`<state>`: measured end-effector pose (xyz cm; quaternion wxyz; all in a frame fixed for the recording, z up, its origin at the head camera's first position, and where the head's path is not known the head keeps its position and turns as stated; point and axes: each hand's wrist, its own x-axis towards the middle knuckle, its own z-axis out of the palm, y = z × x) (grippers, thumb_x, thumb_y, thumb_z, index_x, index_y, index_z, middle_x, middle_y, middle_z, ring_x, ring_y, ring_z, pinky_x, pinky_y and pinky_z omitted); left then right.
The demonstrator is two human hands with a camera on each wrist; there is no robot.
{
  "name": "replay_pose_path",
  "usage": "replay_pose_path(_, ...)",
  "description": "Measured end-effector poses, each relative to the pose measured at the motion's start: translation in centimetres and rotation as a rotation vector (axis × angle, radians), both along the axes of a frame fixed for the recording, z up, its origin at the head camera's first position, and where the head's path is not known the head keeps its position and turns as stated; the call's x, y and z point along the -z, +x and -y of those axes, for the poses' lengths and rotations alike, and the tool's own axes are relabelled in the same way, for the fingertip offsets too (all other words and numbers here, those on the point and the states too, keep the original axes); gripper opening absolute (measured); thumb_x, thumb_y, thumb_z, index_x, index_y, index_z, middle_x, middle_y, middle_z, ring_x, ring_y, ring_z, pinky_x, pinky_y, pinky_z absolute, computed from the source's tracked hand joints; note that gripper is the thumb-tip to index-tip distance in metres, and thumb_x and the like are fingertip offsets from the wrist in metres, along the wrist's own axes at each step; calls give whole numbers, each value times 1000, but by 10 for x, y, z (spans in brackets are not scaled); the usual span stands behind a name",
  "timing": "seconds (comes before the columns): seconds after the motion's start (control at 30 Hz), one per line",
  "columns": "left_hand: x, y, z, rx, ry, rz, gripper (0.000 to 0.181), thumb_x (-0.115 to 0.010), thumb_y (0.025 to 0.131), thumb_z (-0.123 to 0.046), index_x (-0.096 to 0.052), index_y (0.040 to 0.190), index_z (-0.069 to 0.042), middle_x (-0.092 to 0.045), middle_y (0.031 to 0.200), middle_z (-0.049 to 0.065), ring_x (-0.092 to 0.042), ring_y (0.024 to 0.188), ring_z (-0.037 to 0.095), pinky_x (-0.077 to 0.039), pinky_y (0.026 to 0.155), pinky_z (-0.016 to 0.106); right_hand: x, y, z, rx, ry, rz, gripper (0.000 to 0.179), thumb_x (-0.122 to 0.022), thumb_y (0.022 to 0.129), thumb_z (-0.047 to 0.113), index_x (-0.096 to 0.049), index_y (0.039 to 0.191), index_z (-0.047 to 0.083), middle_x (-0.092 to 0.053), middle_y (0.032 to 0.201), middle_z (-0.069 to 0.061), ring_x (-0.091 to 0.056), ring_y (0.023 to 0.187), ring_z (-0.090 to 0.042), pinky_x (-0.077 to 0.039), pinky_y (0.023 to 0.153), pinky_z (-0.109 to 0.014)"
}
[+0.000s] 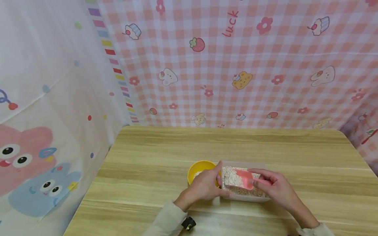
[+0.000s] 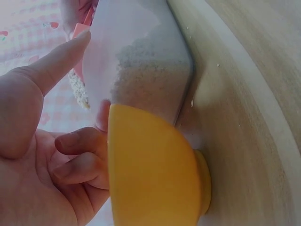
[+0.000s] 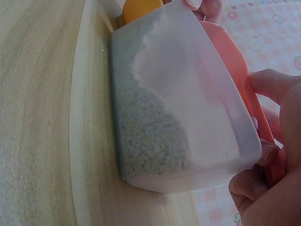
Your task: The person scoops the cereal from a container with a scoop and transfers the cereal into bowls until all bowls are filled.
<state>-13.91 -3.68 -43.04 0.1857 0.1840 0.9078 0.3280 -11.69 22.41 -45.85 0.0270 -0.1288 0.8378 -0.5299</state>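
In the head view my right hand (image 1: 276,186) grips the handle of a pink scoop (image 1: 245,178), heaped with pale oat-like flakes (image 1: 231,177). The scoop is over a translucent plastic container (image 1: 248,197), which holds more flakes. My left hand (image 1: 203,185) is at the container's left end, thumb and index finger spread wide. In the left wrist view its thumb (image 2: 61,61) lies straight, tip at the container's rim, while other fingers bend loosely beside a yellow bowl (image 2: 150,165). Some pale flakes show inside the bowl, partly hidden by the left hand.
The wooden table (image 1: 165,144) carries the bowl and container side by side near its front. A few stray flakes lie beside the container in the left wrist view. Behind the table hangs a pink checked cloth (image 1: 183,98); a white printed cloth (image 1: 73,98) hangs at left.
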Motion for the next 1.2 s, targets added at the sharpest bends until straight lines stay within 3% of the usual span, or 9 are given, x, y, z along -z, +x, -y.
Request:
replay_pose_path(0.23, -2, 0, 11, -31, 66, -33, 96, -84, 77, -43, -35, 154, -12, -59, 85, -5, -40, 55, 7, -37, 55, 20, 0, -1, 0, -10, -9, -12, 32, -71, 92, 14, -67, 123, 6, -58, 70, 0, -40, 50, 0, -36, 40, -25)
replay_pose_path(0.47, -3, 2, 27, -81, 165, -74, 80, -83, 78, -43, -50, 144, -10, -58, 89, -3, -37, 51, 6, -32, 49, 20, 1, 0, 0, -24, -18, -25, 32, -69, 93, 12, -66, 124, 5, -61, 70, -8, -39, 49, 0, -36, 39, -25)
replay_pose_path(0.6, -3, 1, 40, -95, 222, -111, 75, -81, 81, -40, -52, 142, -8, -61, 97, 3, -43, 60, 9, -36, 53, 20, 1, 0, 0, -28, -27, -21, 33, -69, 93, 11, -66, 125, 5, -62, 71, -10, -40, 49, 0, -36, 39, -26)
replay_pose_path(0.83, 2, -2, 64, -153, 267, -173, 65, -79, 84, -38, -56, 139, -15, -59, 108, 8, -51, 88, 28, -40, 69, 26, 1, 1, 1, -27, -36, -10, 32, -68, 94, 12, -66, 125, 6, -60, 70, -10, -39, 49, 0, -36, 38, -26)
replay_pose_path(1.03, 10, -4, 84, -209, 251, -156, 66, -79, 84, -41, -54, 141, -19, -56, 113, 5, -45, 89, 20, -39, 70, 28, 0, 1, 1, -28, -38, -9, 31, -68, 94, 12, -66, 125, 6, -59, 69, -11, -38, 49, 0, -35, 39, -26)
replay_pose_path(1.2, 17, -6, 95, -193, 239, -101, 74, -79, 82, -45, -48, 145, -21, -54, 116, 3, -46, 92, 20, -42, 73, 31, -2, 1, 2, -20, -30, -8, 32, -69, 94, 13, -66, 124, 6, -59, 69, -10, -38, 50, 0, -35, 39, -26)
